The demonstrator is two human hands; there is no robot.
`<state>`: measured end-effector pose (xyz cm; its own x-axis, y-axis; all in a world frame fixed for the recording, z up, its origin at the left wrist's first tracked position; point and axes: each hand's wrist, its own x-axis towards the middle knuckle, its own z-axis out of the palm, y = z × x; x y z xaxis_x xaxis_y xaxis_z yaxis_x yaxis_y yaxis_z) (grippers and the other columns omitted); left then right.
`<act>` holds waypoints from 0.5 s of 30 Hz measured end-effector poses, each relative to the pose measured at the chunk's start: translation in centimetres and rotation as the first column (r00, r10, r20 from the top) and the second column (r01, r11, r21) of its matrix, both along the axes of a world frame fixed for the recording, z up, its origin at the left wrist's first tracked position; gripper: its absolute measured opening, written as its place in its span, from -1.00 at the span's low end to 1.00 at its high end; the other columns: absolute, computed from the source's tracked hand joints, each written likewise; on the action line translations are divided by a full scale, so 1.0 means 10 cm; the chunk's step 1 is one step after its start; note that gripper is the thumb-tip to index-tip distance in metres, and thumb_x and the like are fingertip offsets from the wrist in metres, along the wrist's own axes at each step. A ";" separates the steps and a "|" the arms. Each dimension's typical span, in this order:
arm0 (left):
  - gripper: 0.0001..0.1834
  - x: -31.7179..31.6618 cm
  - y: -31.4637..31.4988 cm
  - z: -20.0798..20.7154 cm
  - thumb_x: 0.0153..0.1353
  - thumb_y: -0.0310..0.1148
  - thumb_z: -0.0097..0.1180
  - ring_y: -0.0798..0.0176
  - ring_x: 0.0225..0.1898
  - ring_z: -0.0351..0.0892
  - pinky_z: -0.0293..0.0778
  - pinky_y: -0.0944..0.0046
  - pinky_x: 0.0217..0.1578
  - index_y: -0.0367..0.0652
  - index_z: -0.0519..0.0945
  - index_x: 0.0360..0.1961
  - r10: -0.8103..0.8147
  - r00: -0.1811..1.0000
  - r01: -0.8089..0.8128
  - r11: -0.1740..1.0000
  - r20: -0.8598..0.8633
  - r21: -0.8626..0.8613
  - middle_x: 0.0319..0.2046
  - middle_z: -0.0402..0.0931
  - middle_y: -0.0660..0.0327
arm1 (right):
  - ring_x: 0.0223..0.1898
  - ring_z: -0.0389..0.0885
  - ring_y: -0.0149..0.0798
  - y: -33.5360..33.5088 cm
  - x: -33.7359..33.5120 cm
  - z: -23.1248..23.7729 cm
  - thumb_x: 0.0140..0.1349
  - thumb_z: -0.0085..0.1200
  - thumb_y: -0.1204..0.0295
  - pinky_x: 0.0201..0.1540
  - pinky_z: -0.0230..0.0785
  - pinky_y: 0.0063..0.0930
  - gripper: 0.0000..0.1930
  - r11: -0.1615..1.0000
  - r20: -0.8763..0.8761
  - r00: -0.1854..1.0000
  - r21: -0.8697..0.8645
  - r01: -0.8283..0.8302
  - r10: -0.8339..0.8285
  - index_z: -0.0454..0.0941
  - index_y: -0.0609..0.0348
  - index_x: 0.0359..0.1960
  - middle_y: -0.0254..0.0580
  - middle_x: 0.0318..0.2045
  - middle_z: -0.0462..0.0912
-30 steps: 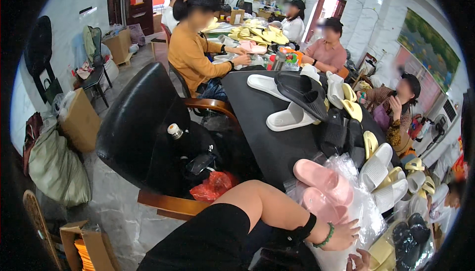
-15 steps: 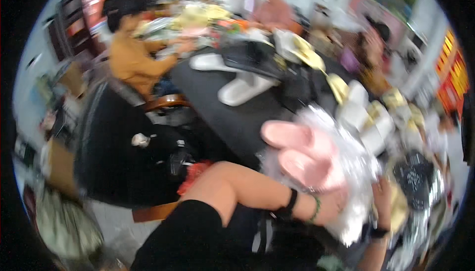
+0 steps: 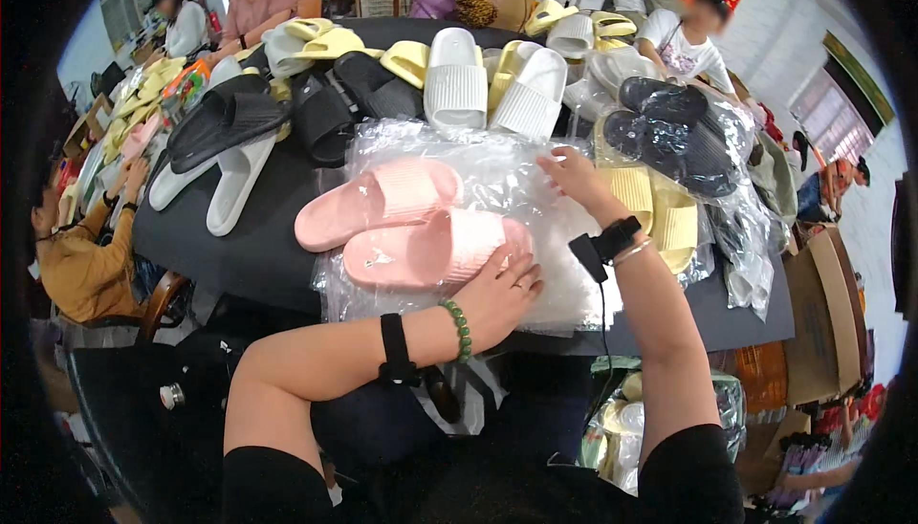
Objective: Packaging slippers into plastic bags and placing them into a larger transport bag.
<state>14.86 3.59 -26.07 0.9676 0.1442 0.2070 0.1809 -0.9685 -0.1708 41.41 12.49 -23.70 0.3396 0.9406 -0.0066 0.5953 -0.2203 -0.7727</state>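
Note:
A pair of pink slippers lies side by side on a stack of clear plastic bags (image 3: 564,275). The far pink slipper (image 3: 349,204) sits slightly left of the near pink slipper (image 3: 402,254). My left hand (image 3: 502,296) rests against the toe end of the near one, its fingers stretched over the ribbed strap. Above the bags' right part is my right hand (image 3: 579,180), fingers apart and bent a little, with nothing visible in them. Whether its fingertips touch the plastic I cannot tell.
White slippers (image 3: 455,84), black slippers (image 3: 320,118) and yellow slippers (image 3: 335,44) line the black table (image 3: 239,256). Bagged black slippers (image 3: 674,132) overlie yellow ones at right. Cardboard box (image 3: 822,304) stands beyond the right edge. Several people sit around; a chair (image 3: 124,419) is lower left.
The view has swung round and sharpened, so the pink slippers now appear nearer its middle. My right hand has come from beside the bags to over them; my left stays by the slippers.

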 end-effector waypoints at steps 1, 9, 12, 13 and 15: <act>-0.42 -0.01 0.01 0.00 0.22 -0.28 -0.02 0.03 0.42 0.13 -0.06 -0.20 0.40 -0.22 0.40 0.27 -0.009 1.000 0.009 1.000 0.008 0.002 0.31 0.31 0.05 | -0.39 0.66 -0.29 0.03 -0.02 0.00 0.30 0.16 0.03 -0.32 0.53 -0.45 -0.43 1.000 -0.082 0.996 -0.002 0.021 -0.021 0.50 0.30 0.09 -0.11 -0.25 0.69; -0.44 0.00 0.02 -0.08 0.24 -0.31 -0.08 0.04 0.43 0.12 -0.05 -0.14 0.41 -0.24 0.39 0.28 -0.019 1.000 0.019 0.999 -0.010 -0.045 0.33 0.28 0.05 | -0.34 0.63 -0.42 0.12 0.07 0.08 0.30 0.17 0.26 -0.25 0.46 -0.49 -0.81 0.998 -0.503 0.864 0.023 0.060 -0.040 0.56 0.09 -0.21 -0.41 -0.43 0.57; -0.44 -0.02 0.04 -0.09 0.25 -0.33 -0.10 0.07 0.44 0.11 -0.07 -0.10 0.42 -0.23 0.37 0.30 -0.057 0.998 0.056 0.994 -0.007 -0.093 0.34 0.27 0.06 | -0.34 0.63 -0.41 0.10 0.06 0.09 0.30 0.15 0.32 -0.25 0.46 -0.46 -0.89 0.977 -0.628 0.775 0.117 0.179 -0.066 0.55 0.04 -0.28 -0.42 -0.42 0.55; -0.44 -0.03 0.04 -0.08 0.25 -0.33 -0.10 0.07 0.44 0.11 -0.07 -0.10 0.42 -0.23 0.37 0.30 -0.056 0.998 0.055 0.994 -0.005 -0.092 0.34 0.27 0.06 | -0.36 0.64 -0.38 0.09 0.12 0.08 0.29 0.15 0.35 -0.29 0.46 -0.46 -0.88 0.981 -0.617 0.781 0.076 0.180 -0.095 0.57 0.09 -0.23 -0.38 -0.42 0.57; -0.43 -0.04 0.04 -0.06 0.25 -0.34 -0.10 0.09 0.45 0.10 -0.09 -0.07 0.44 -0.22 0.35 0.31 -0.055 0.998 0.054 0.995 -0.016 -0.084 0.35 0.26 0.07 | -0.39 0.66 -0.36 0.09 0.21 0.03 0.27 0.15 0.39 -0.34 0.46 -0.45 -0.85 0.984 -0.605 0.787 0.036 0.176 -0.119 0.59 0.15 -0.18 -0.34 -0.42 0.60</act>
